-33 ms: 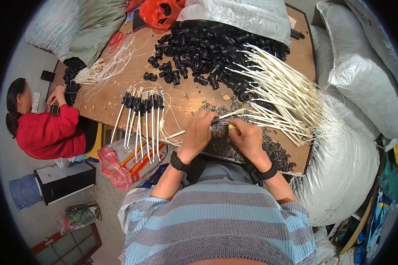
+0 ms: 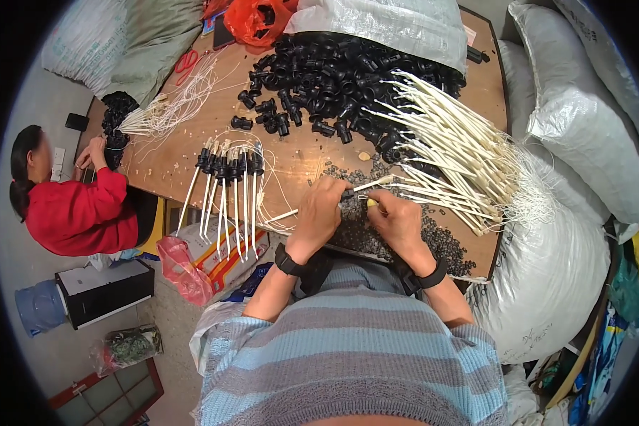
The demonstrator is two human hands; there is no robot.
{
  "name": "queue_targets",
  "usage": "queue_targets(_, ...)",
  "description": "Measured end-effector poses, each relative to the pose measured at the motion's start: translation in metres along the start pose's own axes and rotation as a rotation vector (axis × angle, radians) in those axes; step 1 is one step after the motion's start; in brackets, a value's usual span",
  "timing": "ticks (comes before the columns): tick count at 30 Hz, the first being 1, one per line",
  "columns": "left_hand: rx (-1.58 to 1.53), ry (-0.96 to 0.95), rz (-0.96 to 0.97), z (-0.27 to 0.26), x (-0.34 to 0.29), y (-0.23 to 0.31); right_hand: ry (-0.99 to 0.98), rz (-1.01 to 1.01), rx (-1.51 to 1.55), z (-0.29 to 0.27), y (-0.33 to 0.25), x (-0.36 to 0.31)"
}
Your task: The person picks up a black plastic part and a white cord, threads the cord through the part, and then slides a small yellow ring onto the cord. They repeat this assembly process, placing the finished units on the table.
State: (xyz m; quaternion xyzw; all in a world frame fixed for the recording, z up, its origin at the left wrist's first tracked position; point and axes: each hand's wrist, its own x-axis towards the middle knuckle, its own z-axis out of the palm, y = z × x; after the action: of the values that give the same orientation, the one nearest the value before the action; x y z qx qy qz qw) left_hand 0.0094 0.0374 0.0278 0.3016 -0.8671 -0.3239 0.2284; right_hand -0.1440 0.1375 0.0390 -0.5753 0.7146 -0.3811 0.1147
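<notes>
Head view, centre frame: our left hand (image 2: 319, 213) is curled round a slim, cream-white rod (image 2: 368, 185), a small dark piece (image 2: 346, 193) at its fingertips. Our right hand (image 2: 397, 220) has bunched fingers beside a small yellow bit (image 2: 371, 204); can't tell if they grip. We'd best keep the rod steady. It looks straight, tan-tipped.

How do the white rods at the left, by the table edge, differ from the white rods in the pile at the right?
The left rods carry black fittings; on the right rods none can be seen fitted.
The left rods are few and set in a row; the right rods are many and heaped.
The left rods reach past the table edge; the right rods lie mostly over the table.
Both are slim and whitish.
</notes>
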Motion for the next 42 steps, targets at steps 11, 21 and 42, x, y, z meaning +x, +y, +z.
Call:
queue_targets(11,-0.011,-0.038,0.018,0.000,-0.001,0.010,-0.052,0.042,-0.020,0.002,0.005,-0.005)
queue_targets(21,0.046,-0.083,0.001,0.002,-0.006,0.009,-0.050,-0.046,-0.031,0.002,0.006,-0.009)
queue_targets(42,-0.224,0.016,0.009,-0.001,-0.004,0.017,-0.173,-0.038,-0.012,0.004,0.005,-0.017)
